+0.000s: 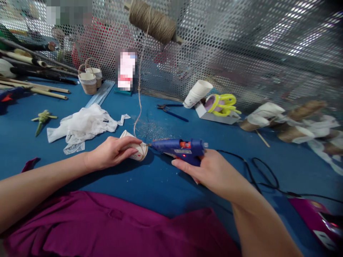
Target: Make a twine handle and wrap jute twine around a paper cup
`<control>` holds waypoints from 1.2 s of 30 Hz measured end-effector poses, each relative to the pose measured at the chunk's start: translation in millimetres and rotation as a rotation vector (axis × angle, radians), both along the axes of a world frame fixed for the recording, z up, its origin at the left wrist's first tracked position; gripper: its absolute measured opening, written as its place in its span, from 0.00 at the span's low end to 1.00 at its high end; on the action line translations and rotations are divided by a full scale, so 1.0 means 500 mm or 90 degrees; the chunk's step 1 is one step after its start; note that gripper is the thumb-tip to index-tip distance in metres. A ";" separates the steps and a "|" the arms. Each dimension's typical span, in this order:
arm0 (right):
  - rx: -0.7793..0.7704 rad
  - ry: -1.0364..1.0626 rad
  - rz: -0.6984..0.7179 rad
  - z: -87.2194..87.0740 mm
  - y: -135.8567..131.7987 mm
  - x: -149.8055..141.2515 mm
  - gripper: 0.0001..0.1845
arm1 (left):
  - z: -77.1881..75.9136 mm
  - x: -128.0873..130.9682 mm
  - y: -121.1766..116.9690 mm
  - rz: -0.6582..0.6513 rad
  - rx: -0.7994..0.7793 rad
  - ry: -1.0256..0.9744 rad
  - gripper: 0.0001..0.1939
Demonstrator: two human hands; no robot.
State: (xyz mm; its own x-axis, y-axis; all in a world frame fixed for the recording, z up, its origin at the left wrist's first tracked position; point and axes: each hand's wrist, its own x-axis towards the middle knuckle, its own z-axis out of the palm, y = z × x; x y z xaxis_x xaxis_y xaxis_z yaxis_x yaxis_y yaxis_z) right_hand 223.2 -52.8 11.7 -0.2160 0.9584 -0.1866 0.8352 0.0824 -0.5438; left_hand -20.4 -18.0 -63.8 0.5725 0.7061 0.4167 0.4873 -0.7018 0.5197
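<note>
My left hand point(115, 153) is wrapped round a small white paper cup point(139, 154), which lies tilted just above the blue table. Twine point(139, 89) runs down from a spool point(152, 22) on the mesh to the cup, and a strand lies around the cup near its base. In my right hand point(206, 167) is a blue hot glue gun point(178, 147), gripped by its handle, with a red light lit on its side. Its nozzle points left and meets the cup's base edge, beside the twine. My left fingers partly cover the cup.
White lace point(85, 123) lies left of the cup. Two twine-wrapped baskets point(89, 81) and a phone point(126, 71) stand at the back. Pliers point(174, 111), stacked paper cups point(197, 93) and a white box point(214, 115) sit behind the gun. A black cord point(249, 171) trails right.
</note>
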 end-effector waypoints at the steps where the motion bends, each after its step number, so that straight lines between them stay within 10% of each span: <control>1: -0.001 0.000 0.000 -0.001 0.001 0.000 0.18 | 0.000 0.000 0.000 0.001 -0.002 0.002 0.15; 36: -0.044 0.019 -0.002 0.006 -0.010 -0.004 0.14 | -0.003 -0.002 0.004 -0.016 0.010 -0.025 0.14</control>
State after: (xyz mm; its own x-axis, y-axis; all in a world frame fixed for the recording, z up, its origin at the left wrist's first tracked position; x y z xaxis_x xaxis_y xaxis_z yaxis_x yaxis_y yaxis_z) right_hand 221.4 -57.9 14.8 -0.2203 0.9438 -0.2462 0.8182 0.0414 -0.5734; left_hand -21.2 -16.0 -65.5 0.5730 0.6851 0.4498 0.4492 -0.7216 0.5268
